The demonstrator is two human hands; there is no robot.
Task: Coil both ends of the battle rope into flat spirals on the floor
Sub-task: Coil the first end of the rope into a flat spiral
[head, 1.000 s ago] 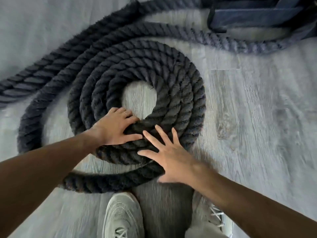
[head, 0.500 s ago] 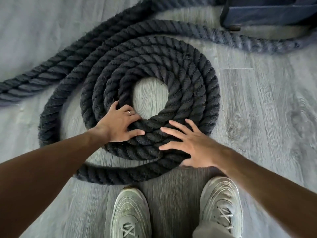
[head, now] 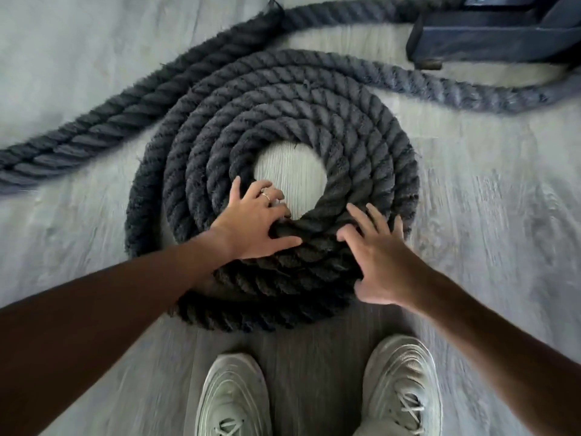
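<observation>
A thick black battle rope is wound into a flat spiral (head: 314,99) of several turns on the grey wood floor, with a bare round gap in its middle. My left hand (head: 251,225) lies on the near inner turns, its fingers hooked over the innermost turn at the edge of the gap. My right hand (head: 380,265) rests flat on the near right side of the spiral, fingers spread. The outer turn runs off to the far right as a loose length (head: 456,89). Another stretch of rope (head: 94,130) lies doubled at the far left.
A dark metal frame base (head: 490,39) stands on the floor at the far right, just beyond the loose length. My two pale sneakers (head: 234,394) (head: 402,382) stand right behind the spiral. Grey plank floor (head: 487,215) spreads to the right.
The slack outer loop at the left has drawn in against the spiral. My right hand has slid right along the near turns. My left hand has stayed at the inner turn.
</observation>
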